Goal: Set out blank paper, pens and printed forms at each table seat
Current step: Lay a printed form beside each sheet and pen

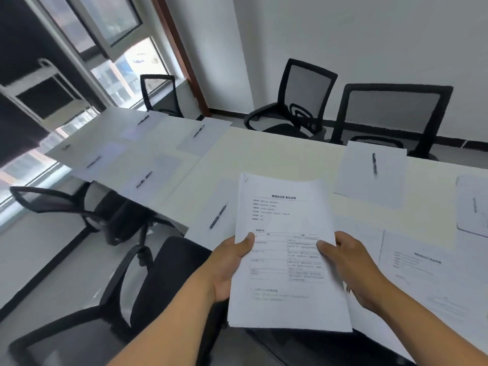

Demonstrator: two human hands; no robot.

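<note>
From the head view, the person stands at the near edge of the long pale surface [264, 151] and holds a stack of printed forms [287, 254] up above that edge. The left hand [227, 265] grips the stack's left side, thumb pressed on top and fingers curled beneath; the right hand [351, 262] pinches the right side the same way. Just left of the stack a blank sheet [211, 220] lies on the near edge with a pen [217, 217] resting on it. Across, by the far edge, another sheet [369, 175] carries a pen [374, 165], in front of a black mesh chair [390, 114]. More sheets with pens lie toward the far left end. To the right, a printed form [422, 273] lies flat near the near edge.
</note>
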